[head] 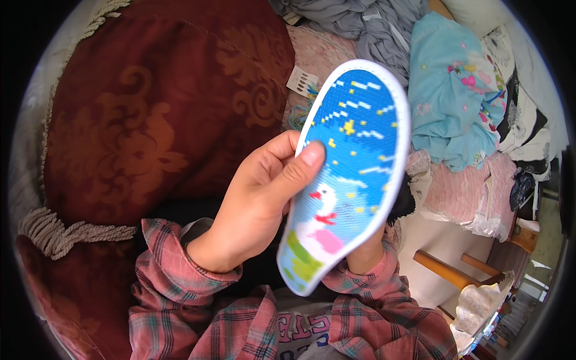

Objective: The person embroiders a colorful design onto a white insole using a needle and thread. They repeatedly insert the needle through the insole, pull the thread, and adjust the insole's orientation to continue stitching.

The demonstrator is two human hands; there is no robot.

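A shoe insole [355,148] is held up in front of my chest, tilted to the right. White edging runs around it, and its face has a cross-stitch style pattern of blue sky, yellow specks and a white bird above green. My left hand [261,193] grips its left edge, thumb flat on the face and fingers behind. Of my right hand [366,252], only the wrist area shows below the insole's right edge; its fingers are hidden behind it. Beyond the insole lie a small card [302,82] with needle shapes and some coloured embroidery thread [299,117].
A dark red patterned cushion [157,112] with cream cord trim fills the left. At the back are grey cloth [387,27] and a light blue printed cloth [450,90]. A pink quilted cover [463,198] hangs at right, above a wooden stool leg [445,270].
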